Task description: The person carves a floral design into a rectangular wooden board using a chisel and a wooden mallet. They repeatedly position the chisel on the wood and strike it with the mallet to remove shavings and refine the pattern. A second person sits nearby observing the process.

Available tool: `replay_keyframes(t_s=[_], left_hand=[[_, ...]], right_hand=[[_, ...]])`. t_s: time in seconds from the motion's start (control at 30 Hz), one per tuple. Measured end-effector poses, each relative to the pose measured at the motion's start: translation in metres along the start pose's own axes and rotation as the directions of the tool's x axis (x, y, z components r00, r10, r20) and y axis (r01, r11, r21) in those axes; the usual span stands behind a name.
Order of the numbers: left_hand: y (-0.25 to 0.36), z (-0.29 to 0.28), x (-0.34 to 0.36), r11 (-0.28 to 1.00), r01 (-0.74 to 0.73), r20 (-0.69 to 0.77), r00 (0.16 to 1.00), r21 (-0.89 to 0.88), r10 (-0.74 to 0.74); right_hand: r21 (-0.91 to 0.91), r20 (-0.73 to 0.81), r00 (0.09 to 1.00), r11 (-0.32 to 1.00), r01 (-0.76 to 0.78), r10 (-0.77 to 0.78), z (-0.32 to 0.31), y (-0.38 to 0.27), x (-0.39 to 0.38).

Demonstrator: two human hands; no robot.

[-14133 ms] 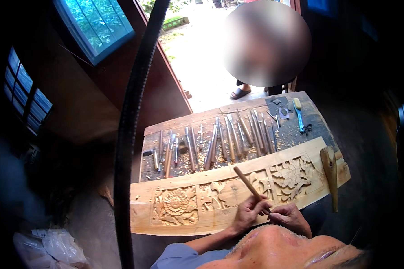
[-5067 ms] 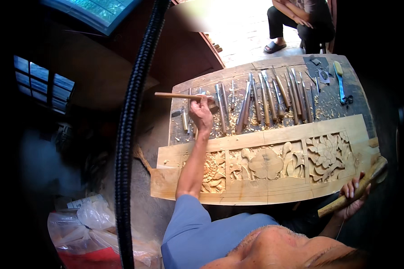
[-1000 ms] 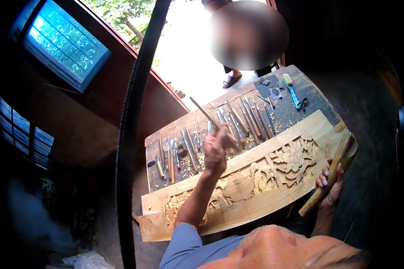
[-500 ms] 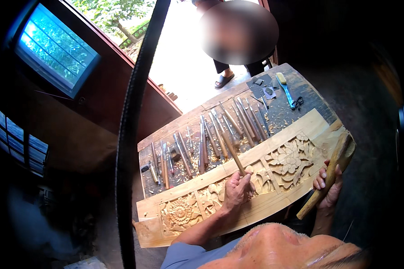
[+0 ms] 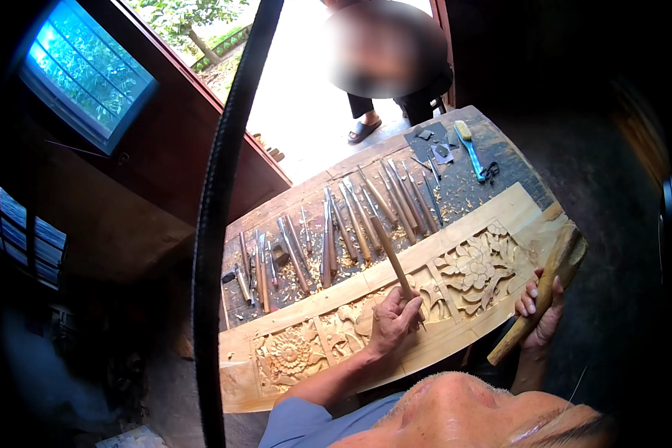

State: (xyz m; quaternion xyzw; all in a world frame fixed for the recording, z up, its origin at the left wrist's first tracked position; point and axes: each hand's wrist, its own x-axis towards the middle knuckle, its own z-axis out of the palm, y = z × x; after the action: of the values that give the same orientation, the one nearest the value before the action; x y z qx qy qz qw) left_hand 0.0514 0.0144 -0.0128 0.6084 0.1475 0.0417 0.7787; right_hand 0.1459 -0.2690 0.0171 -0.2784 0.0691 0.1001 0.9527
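While the left hand [image 5: 393, 322] rests on the long carved wooden panel [image 5: 396, 306], its fingers are curled tight around a chisel [image 5: 393, 257]. The chisel has a wooden handle that leans up and away, and its tip points down at the carved leaves near the middle of the panel. The right hand [image 5: 539, 313] is closed around a wooden mallet [image 5: 546, 293], just past the right end of the panel. The mallet's thick head sits up by the panel's corner. Flowers are cut into the pale wood. Behind the panel, a row of many more carving tools [image 5: 336, 231] lies side by side on the dark workbench [image 5: 500, 160]. A blue-handled brush [image 5: 469, 145] lies at the far right corner. Another person's sandalled foot [image 5: 364, 131] stands beyond the bench.
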Motion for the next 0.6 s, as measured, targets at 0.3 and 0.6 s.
replay_keyframes(t_s=[0.3, 0.6], left_hand=[[-0.001, -0.001, 0.001, 0.999, 0.006, 0.011, 1.000, 0.032, -0.006], [-0.008, 0.000, 0.002, 0.996, -0.049, -0.018, 0.999, 0.072, 0.050]], right_hand=[[0.008, 0.010, 1.000, 1.000, -0.005, 0.005, -0.002, -0.001, 0.000], [0.029, 0.027, 0.999, 0.999, -0.023, 0.022, -0.008, 0.000, 0.002]])
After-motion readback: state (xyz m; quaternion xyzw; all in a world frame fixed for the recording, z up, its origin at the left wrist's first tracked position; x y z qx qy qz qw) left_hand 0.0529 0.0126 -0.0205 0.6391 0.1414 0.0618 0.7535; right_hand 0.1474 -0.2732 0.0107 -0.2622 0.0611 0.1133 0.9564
